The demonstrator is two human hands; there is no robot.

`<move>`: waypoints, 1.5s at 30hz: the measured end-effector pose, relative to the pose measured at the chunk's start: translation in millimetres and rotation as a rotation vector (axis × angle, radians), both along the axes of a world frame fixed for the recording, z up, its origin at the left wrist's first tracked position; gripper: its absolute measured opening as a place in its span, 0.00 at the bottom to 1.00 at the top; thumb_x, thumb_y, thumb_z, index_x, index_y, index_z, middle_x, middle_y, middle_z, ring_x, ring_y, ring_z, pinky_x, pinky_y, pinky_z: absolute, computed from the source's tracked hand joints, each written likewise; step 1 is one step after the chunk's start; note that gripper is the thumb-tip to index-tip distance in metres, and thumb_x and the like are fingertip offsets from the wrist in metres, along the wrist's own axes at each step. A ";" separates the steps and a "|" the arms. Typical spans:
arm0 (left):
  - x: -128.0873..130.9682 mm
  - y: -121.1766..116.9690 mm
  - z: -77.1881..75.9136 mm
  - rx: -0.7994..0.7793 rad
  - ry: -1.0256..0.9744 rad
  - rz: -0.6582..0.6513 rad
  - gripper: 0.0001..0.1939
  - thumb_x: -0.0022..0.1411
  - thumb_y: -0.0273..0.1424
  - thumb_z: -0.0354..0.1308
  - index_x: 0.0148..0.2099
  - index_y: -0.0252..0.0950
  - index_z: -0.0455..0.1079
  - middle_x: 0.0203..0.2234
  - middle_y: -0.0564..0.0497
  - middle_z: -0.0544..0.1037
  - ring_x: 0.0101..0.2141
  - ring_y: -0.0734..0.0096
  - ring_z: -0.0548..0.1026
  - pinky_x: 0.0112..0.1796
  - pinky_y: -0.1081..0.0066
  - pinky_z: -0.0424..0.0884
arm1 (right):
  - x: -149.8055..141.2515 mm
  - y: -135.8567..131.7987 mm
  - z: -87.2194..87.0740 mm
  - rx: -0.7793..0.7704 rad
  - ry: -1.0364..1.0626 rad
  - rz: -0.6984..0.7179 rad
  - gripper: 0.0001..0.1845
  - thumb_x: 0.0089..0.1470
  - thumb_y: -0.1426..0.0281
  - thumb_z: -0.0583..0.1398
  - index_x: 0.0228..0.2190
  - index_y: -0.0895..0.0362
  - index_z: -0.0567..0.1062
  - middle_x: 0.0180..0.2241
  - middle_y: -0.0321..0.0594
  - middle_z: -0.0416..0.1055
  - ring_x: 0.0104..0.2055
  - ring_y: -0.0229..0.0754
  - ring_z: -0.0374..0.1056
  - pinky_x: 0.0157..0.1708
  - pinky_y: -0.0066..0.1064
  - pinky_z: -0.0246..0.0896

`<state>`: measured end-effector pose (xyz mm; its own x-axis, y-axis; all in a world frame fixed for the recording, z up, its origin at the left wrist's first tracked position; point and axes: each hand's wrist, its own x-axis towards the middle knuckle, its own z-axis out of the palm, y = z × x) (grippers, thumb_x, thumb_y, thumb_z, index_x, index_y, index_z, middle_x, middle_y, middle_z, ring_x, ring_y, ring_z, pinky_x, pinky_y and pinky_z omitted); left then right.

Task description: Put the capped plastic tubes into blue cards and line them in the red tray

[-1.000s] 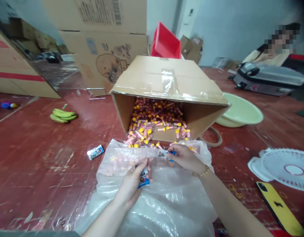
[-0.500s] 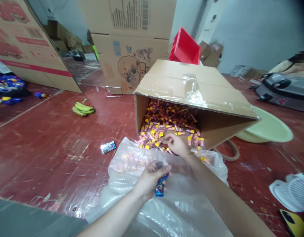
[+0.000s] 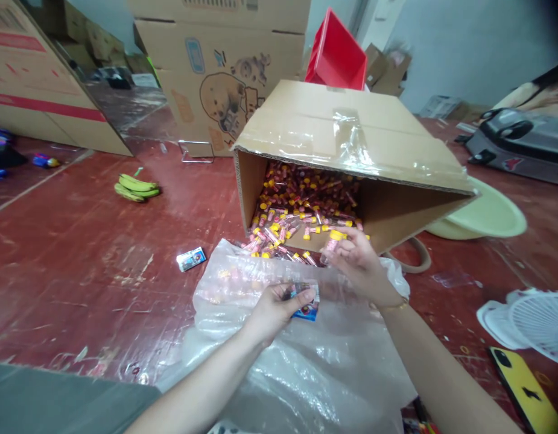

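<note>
Worn red floor (image 3: 79, 241); stacked cartons (image 3: 224, 78) behind; plastic sheet (image 3: 306, 361) under hands.

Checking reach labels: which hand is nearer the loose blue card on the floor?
Left. The left hand sits just right of the blue card; the right hand, holding a yellow-capped tube, is farther right.

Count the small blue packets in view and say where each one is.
2. One small blue packet is pinched in the left hand over the clear plastic bag; the other packet lies on the red floor left of the bag. More may be hidden.
</note>
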<state>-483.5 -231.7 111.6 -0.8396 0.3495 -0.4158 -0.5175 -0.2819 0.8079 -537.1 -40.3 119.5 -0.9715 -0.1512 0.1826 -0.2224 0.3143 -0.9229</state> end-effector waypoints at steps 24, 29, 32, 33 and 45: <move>-4.1 12.9 7.0 -0.228 0.246 -0.080 0.14 0.47 0.40 0.68 0.22 0.35 0.74 0.17 0.54 0.72 0.20 0.76 0.64 0.25 0.74 0.60 | 60.1 4.4 36.3 -0.056 0.164 0.019 0.12 0.59 0.69 0.58 0.43 0.49 0.62 0.37 0.38 0.67 0.39 0.40 0.67 0.35 0.33 0.66; -3.3 12.2 9.1 -0.181 0.248 -0.102 0.15 0.45 0.39 0.70 0.20 0.35 0.71 0.16 0.55 0.71 0.20 0.77 0.63 0.25 0.74 0.60 | 62.2 1.9 36.9 -0.018 0.172 0.015 0.12 0.59 0.69 0.58 0.44 0.49 0.61 0.36 0.38 0.67 0.34 0.38 0.66 0.33 0.31 0.66; -3.7 12.3 11.4 -0.166 0.243 -0.075 0.15 0.43 0.37 0.71 0.19 0.35 0.70 0.16 0.54 0.70 0.19 0.77 0.63 0.24 0.74 0.59 | 62.4 1.6 38.0 0.021 0.210 0.014 0.13 0.59 0.71 0.58 0.44 0.50 0.61 0.36 0.37 0.67 0.34 0.37 0.66 0.33 0.31 0.65; -3.9 12.6 11.9 -0.174 0.243 -0.068 0.15 0.43 0.37 0.71 0.19 0.34 0.70 0.15 0.55 0.70 0.19 0.78 0.62 0.24 0.74 0.59 | 62.1 2.1 38.8 0.036 0.220 0.019 0.13 0.59 0.71 0.58 0.44 0.50 0.61 0.36 0.38 0.67 0.34 0.37 0.66 0.33 0.30 0.65; -3.0 14.8 7.4 -0.123 0.203 -0.072 0.14 0.40 0.36 0.72 0.22 0.33 0.72 0.17 0.56 0.71 0.20 0.78 0.64 0.25 0.75 0.60 | 44.0 2.6 37.5 -0.248 -0.184 0.169 0.13 0.55 0.66 0.63 0.38 0.50 0.63 0.31 0.34 0.67 0.34 0.38 0.66 0.31 0.30 0.63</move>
